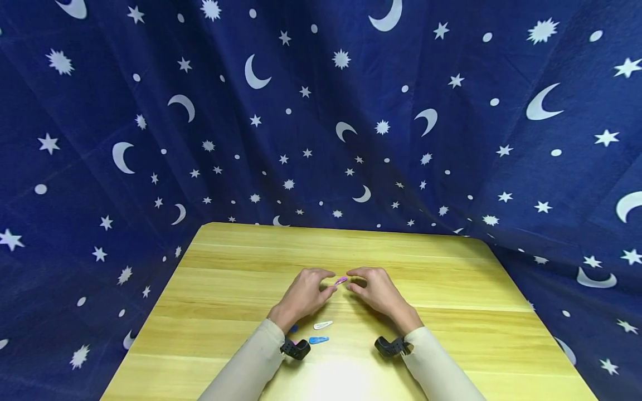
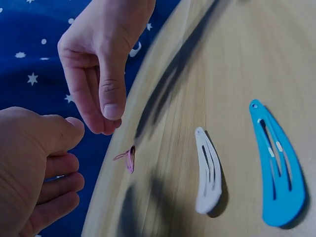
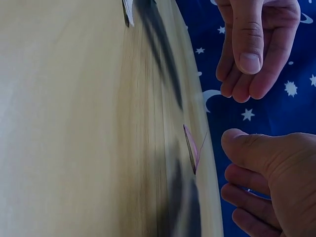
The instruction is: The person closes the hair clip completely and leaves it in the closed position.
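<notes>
A pink snap hair clip point(image 1: 341, 280) lies on the wooden table between my two hands. Its thin inner prong stands sprung away from the frame, as the clip point(image 2: 130, 159) shows in the left wrist view. My left hand point(image 1: 307, 291) hovers just left of it, thumb and fingers parted around nothing. On the other side, my right hand point(image 1: 376, 289) mirrors this, its fingers bent loosely and apart from the clip point(image 3: 191, 148). Nearer my body are a white hair clip point(image 1: 323, 324) and a light blue hair clip point(image 1: 319, 340).
Beside my left wrist, a dark blue piece point(image 1: 293, 329) and a bit of pink point(image 1: 295, 343) peek out, mostly hidden by the arm and black wrist camera point(image 1: 296, 348). A blue curtain point(image 1: 321, 111) with moons and stars hangs behind the wooden table point(image 1: 451, 289).
</notes>
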Available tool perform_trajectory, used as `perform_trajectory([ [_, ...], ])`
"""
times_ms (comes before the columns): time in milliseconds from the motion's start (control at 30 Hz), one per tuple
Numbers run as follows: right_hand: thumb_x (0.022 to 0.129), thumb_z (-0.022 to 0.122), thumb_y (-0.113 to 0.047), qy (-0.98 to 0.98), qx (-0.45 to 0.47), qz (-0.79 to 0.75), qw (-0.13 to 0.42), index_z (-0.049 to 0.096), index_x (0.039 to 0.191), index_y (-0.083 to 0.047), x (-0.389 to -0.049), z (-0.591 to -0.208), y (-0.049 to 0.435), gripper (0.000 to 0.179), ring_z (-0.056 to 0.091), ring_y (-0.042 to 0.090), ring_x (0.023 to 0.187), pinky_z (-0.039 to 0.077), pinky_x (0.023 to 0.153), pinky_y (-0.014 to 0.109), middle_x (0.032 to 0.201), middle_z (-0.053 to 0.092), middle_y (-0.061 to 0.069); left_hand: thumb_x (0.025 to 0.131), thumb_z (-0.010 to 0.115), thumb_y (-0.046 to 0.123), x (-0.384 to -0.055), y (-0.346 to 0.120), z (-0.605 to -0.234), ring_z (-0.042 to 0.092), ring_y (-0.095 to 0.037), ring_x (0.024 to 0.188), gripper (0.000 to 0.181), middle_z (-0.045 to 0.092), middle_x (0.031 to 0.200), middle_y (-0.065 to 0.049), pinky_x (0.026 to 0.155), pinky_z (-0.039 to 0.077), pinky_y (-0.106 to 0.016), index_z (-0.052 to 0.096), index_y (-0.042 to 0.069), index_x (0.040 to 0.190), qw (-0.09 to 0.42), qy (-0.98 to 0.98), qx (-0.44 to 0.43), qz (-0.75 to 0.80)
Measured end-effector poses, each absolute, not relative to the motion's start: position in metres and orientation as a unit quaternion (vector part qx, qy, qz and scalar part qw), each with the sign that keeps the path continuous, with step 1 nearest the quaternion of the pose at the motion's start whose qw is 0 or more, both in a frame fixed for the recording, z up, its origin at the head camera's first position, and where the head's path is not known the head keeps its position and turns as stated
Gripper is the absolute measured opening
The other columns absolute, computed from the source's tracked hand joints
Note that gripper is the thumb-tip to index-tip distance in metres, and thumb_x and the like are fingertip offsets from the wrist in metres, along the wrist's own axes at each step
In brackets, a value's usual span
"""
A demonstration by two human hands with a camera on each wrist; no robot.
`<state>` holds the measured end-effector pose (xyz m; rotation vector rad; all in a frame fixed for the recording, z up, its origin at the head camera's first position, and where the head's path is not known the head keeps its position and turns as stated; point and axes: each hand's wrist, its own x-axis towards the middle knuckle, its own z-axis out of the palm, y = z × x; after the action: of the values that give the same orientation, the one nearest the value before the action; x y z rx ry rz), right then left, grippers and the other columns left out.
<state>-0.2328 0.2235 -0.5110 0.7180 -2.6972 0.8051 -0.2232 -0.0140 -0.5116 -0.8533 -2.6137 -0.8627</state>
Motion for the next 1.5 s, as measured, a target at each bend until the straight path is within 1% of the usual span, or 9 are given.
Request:
perform_trajectory([
  [233, 0.094, 0.087, -0.015, -0.926, 0.24, 0.273, 0.101, 0.083, 0.12, -0.004, -0.24, -0.514, 0.222, 0.028, 0.078, 0.035, 0.115, 0.062, 0.102, 0.053, 0.118, 0.083, 0.012, 0.099, 0.084, 0.02, -0.231, -0.01, -0.516, 0.079, -0.026, 0.114, 0.031, 0.082, 0.123, -0.012, 0.099, 0.065, -0.039, 0.08, 0.004, 0.125, 0.13, -0.904, -0.293, -0.283],
  [500, 0.095, 0.087, -0.015, -0.93, 0.234, 0.27, 0.083, 0.082, 0.122, -0.004, -0.247, -0.517, 0.221, 0.03, 0.079, 0.034, 0.114, 0.062, 0.102, 0.051, 0.119, 0.083, 0.012, 0.099, 0.084, 0.022, -0.239, -0.004, -0.517, 0.08, -0.025, 0.112, 0.03, 0.083, 0.12, -0.011, 0.098, 0.065, -0.038, 0.081, 0.004, 0.123, 0.118, -0.911, -0.286, -0.273],
  [767, 0.095, 0.086, -0.014, -0.933, 0.24, 0.258, 0.078, 0.081, 0.122, -0.003, -0.251, -0.52, 0.217, 0.03, 0.078, 0.035, 0.115, 0.061, 0.104, 0.051, 0.119, 0.083, 0.014, 0.102, 0.081, 0.024, -0.247, 0.002, -0.518, 0.079, -0.026, 0.113, 0.032, 0.082, 0.122, -0.012, 0.101, 0.063, -0.038, 0.08, 0.004, 0.126, 0.082, -0.918, -0.284, -0.266],
  [1033, 0.094, 0.087, -0.012, -0.936, 0.249, 0.231, 0.094, 0.083, 0.119, -0.004, -0.254, -0.526, 0.216, 0.027, 0.079, 0.033, 0.111, 0.063, 0.1, 0.05, 0.115, 0.083, 0.013, 0.102, 0.08, 0.021, -0.251, 0.004, -0.523, 0.08, -0.022, 0.107, 0.027, 0.083, 0.118, -0.009, 0.098, 0.064, -0.036, 0.081, 0.005, 0.124, 0.075, -0.919, -0.284, -0.264],
  [1233, 0.092, 0.087, -0.009, -0.928, 0.268, 0.223, 0.131, 0.085, 0.106, -0.008, -0.254, -0.533, 0.213, 0.014, 0.081, 0.029, 0.102, 0.065, 0.094, 0.047, 0.107, 0.084, 0.009, 0.101, 0.081, 0.018, -0.25, 0.006, -0.524, 0.08, -0.021, 0.104, 0.024, 0.084, 0.116, -0.009, 0.094, 0.065, -0.034, 0.082, 0.006, 0.122, 0.073, -0.917, -0.288, -0.264],
  [1367, 0.092, 0.087, -0.007, -0.923, 0.276, 0.218, 0.158, 0.085, 0.101, -0.009, -0.253, -0.537, 0.212, 0.01, 0.081, 0.027, 0.099, 0.066, 0.089, 0.046, 0.104, 0.084, 0.007, 0.101, 0.08, 0.016, -0.249, 0.006, -0.526, 0.078, -0.015, 0.095, 0.018, 0.084, 0.108, -0.005, 0.087, 0.064, -0.03, 0.084, 0.008, 0.116, 0.066, -0.914, -0.296, -0.268],
  [1433, 0.092, 0.086, -0.007, -0.922, 0.276, 0.22, 0.159, 0.085, 0.102, -0.009, -0.253, -0.538, 0.211, 0.01, 0.081, 0.027, 0.099, 0.066, 0.089, 0.046, 0.105, 0.084, 0.008, 0.102, 0.079, 0.016, -0.249, 0.006, -0.528, 0.075, -0.011, 0.09, 0.014, 0.084, 0.104, -0.003, 0.083, 0.063, -0.028, 0.084, 0.009, 0.113, 0.065, -0.913, -0.301, -0.269],
  [1500, 0.092, 0.086, -0.006, -0.922, 0.273, 0.222, 0.158, 0.085, 0.101, -0.008, -0.252, -0.538, 0.211, 0.01, 0.081, 0.028, 0.1, 0.066, 0.089, 0.046, 0.105, 0.084, 0.008, 0.102, 0.079, 0.015, -0.25, 0.006, -0.53, 0.074, -0.009, 0.088, 0.013, 0.084, 0.103, -0.002, 0.082, 0.062, -0.027, 0.085, 0.01, 0.113, 0.066, -0.912, -0.304, -0.267],
])
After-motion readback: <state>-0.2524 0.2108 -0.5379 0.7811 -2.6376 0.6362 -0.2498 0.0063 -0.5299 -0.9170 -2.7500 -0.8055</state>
